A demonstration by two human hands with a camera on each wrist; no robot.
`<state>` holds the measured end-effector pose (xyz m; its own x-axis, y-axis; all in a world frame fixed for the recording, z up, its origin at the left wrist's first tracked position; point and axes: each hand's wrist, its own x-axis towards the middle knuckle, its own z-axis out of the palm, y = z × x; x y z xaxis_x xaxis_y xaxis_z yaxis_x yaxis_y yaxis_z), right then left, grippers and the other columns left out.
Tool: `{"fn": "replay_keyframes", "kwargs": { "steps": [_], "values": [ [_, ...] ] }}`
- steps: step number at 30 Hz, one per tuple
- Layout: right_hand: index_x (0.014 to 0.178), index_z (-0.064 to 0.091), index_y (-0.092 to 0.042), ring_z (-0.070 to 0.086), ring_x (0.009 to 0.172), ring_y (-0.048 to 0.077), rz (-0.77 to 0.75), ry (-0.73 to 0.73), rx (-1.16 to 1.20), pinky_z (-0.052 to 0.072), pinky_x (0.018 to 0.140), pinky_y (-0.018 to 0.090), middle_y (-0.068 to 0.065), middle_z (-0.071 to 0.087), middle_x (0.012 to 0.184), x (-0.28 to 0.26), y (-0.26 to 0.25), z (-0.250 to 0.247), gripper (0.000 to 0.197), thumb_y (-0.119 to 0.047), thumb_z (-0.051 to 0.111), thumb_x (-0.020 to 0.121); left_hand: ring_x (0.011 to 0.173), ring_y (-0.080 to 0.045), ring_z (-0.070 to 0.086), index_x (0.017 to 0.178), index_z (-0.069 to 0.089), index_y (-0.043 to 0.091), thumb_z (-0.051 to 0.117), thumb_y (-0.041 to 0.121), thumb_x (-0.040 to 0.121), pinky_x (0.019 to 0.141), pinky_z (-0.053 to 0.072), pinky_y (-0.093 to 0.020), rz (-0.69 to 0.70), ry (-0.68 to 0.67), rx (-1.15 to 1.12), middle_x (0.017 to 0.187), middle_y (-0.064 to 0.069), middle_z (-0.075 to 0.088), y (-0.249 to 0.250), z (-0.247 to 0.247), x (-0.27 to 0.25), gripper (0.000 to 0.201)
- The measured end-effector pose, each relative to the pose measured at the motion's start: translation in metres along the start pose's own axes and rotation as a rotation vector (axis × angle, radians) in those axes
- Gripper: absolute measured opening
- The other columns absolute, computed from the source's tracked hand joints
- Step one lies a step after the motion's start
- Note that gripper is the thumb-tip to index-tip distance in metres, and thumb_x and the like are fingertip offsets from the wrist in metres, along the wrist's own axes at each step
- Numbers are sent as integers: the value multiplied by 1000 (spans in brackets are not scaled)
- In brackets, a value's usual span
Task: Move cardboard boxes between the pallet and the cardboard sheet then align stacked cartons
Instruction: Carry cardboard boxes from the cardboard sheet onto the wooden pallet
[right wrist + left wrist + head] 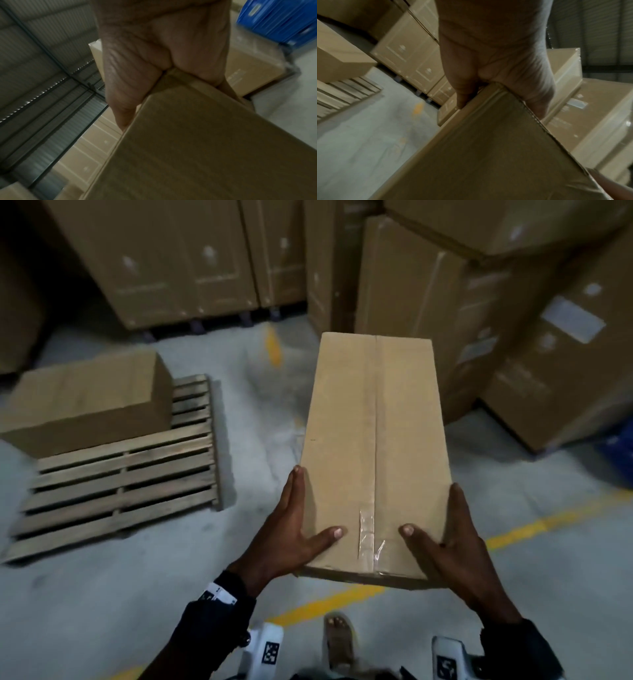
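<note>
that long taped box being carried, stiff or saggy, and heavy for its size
Probably stiff: the box juts out straight, held only at its near end by the left hand and right hand. Likely light, given that end-only grip. Smooth cardboard might slip.

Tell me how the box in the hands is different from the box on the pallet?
The held box is up in the air, gripped at its near end by the left hand and right hand; the pallet box rests on the wooden pallet, untouched. The held box points away from the person; the pallet box lies crosswise. The held box shows a taped seam on top; none is plain on the pallet box. Both are plain brown cardboard.
</note>
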<state>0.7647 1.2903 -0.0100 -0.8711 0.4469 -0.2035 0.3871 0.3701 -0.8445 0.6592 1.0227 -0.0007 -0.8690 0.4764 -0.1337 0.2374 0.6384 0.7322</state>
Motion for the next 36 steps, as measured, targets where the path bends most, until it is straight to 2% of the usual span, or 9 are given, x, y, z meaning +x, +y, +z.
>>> {"fn": "replay_keyframes", "kwargs": {
  "steps": [3, 6, 9, 13, 19, 27, 30, 33, 36],
  "values": [
    [160, 3, -44, 47, 135, 20, -29, -73, -7, 42, 105, 32, -7, 38, 158, 38, -22, 23, 116, -59, 79, 74, 140, 15, -9, 157, -18, 31, 65, 70, 79, 99, -4, 7, -71, 66, -11, 163, 21, -18, -16, -25, 13, 121],
    [160, 4, -45, 45, 138, 20, -73, -159, -19, 41, 108, 34, -9, 36, 160, 74, -45, 51, 116, -62, 78, 73, 139, 14, -8, 156, -21, 33, 64, 72, 78, 108, 2, -5, -144, 121, -34, 160, 24, -21, -35, -50, 23, 122],
    [158, 5, -48, 45, 138, 19, -113, -244, -11, 42, 113, 40, -11, 36, 160, 105, -69, 86, 114, -62, 79, 72, 143, 11, -10, 156, -20, 33, 64, 74, 76, 111, 2, -9, -185, 176, -58, 159, 25, -20, -61, -76, 29, 123],
    [159, 3, -48, 43, 139, 16, -129, -320, -19, 39, 114, 38, -13, 34, 160, 143, -106, 142, 115, -60, 79, 73, 144, 6, -6, 157, -17, 32, 63, 76, 73, 115, 6, -17, -252, 244, -79, 162, 21, -17, -102, -119, 46, 124],
    [161, 1, -42, 40, 126, 8, -139, -368, -5, 36, 105, 27, -19, 35, 140, 195, -169, 241, 115, -50, 80, 77, 146, 4, -4, 158, -16, 28, 67, 73, 73, 116, 4, -16, -277, 297, -101, 166, 14, -12, -184, -193, 85, 126],
    [160, -2, -42, 41, 124, 8, -151, -393, 13, 37, 104, 27, -18, 36, 137, 256, -265, 360, 115, -47, 79, 80, 143, 6, -3, 159, -15, 27, 69, 70, 74, 114, 4, -16, -266, 303, -96, 165, 17, -10, -279, -314, 147, 126],
    [160, -5, -43, 42, 124, 10, -163, -396, -6, 39, 103, 30, -14, 38, 146, 286, -295, 399, 115, -51, 77, 80, 145, 6, -6, 159, -13, 28, 65, 77, 69, 114, 3, -14, -264, 298, -110, 165, 17, -11, -312, -352, 177, 129],
    [159, -6, -45, 44, 130, 14, -168, -390, -14, 42, 106, 36, -7, 36, 158, 326, -314, 434, 118, -56, 78, 76, 144, 6, -5, 159, -13, 29, 66, 77, 68, 115, 4, -16, -277, 297, -114, 165, 16, -10, -344, -383, 215, 129],
    [157, -7, -50, 46, 135, 22, -154, -400, -5, 44, 110, 45, -5, 37, 159, 376, -331, 470, 124, -72, 77, 68, 141, 6, -2, 159, -11, 26, 69, 74, 70, 114, 4, -16, -285, 289, -94, 166, 14, -7, -374, -411, 263, 129]
  ]
}}
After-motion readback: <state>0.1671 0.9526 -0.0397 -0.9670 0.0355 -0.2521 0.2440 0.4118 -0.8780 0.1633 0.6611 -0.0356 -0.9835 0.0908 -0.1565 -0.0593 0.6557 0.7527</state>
